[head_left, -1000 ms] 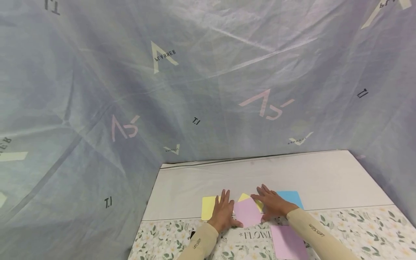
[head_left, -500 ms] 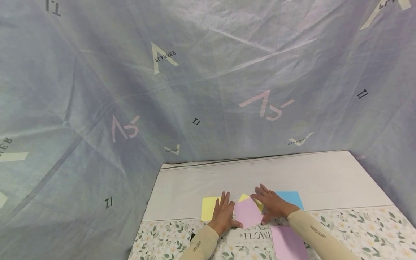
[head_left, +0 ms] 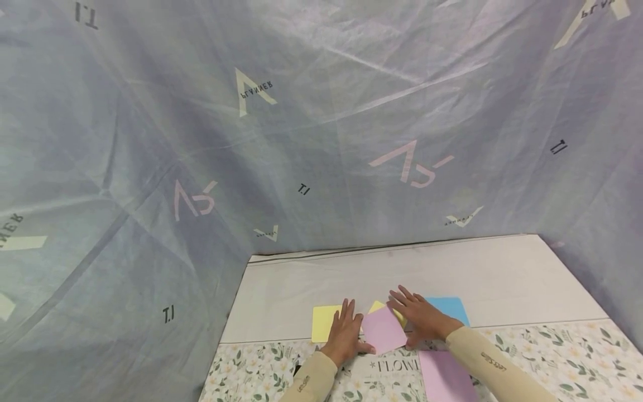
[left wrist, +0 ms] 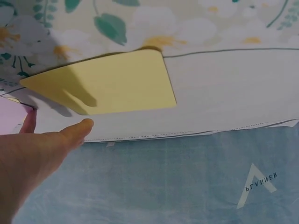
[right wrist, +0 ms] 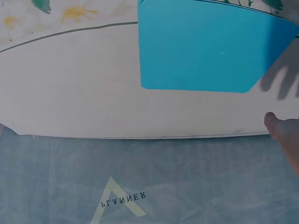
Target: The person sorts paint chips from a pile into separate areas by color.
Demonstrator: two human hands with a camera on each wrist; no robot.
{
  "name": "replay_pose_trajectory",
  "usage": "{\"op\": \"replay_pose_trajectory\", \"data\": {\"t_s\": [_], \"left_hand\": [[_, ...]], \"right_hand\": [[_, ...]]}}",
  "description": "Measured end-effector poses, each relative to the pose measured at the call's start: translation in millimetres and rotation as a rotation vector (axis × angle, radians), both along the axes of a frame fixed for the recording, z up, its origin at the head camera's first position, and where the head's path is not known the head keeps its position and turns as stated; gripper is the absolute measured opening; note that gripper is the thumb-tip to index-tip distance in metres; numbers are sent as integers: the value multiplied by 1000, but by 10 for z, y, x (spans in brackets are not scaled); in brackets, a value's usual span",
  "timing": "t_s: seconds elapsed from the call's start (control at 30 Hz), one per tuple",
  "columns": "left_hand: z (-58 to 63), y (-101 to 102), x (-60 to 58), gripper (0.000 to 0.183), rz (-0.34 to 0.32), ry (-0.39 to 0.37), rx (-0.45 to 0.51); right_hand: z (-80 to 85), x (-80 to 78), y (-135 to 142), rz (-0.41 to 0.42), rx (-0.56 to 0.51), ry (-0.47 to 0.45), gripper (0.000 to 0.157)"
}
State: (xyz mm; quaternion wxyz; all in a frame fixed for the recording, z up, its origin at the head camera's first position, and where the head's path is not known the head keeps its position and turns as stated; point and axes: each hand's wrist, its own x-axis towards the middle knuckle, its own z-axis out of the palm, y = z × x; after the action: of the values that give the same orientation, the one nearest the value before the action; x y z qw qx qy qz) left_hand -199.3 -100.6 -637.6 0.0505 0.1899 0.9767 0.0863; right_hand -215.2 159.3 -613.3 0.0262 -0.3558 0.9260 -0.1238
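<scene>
A pink paper square (head_left: 384, 330) lies slightly turned on the table between my two hands, overlapping a yellow sheet (head_left: 377, 305) whose corner and right edge show behind it. My left hand (head_left: 344, 338) is at the pink square's left side, fingers extended and thumb at its lower left corner. It partly covers another yellow card (head_left: 324, 324), which lies flat in the left wrist view too. On the other side, my right hand (head_left: 422, 315) spreads its fingers over the square's right edge, thumb near the lower right corner. Beside that hand lies a blue card (head_left: 449, 307).
Another pink sheet (head_left: 444, 374) lies nearer me, partly under the right forearm. A small black object (head_left: 297, 369) shows beside the left sleeve. The table cover has a floral front (head_left: 557, 357) and a white back strip (head_left: 482, 268). Grey-blue cloth (head_left: 321, 128) hangs behind and at the sides.
Both hands stay nearly in place around the pink square. The right thumb has shifted slightly down and outward, and the head view has tilted a little.
</scene>
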Motion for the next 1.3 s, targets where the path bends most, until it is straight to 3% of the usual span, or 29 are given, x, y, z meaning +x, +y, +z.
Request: {"op": "replay_pose_trajectory", "data": {"t_s": [0.13, 0.47, 0.7, 1.0, 1.3], "left_hand": [[-17, -28, 3, 98, -13, 8, -4], [-44, -72, 27, 121, -36, 36, -7], [35, -65, 27, 120, -46, 26, 12], [81, -17, 22, 121, -85, -27, 56], [58, 66, 46, 122, -129, 8, 66]], "right_hand": [[5, 10, 32, 8, -27, 26, 113], [65, 37, 81, -18, -97, -54, 109], [105, 87, 119, -34, -153, -41, 107], [85, 174, 237, -92, -176, -99, 110], [99, 268, 345, -89, -194, -66, 110]]}}
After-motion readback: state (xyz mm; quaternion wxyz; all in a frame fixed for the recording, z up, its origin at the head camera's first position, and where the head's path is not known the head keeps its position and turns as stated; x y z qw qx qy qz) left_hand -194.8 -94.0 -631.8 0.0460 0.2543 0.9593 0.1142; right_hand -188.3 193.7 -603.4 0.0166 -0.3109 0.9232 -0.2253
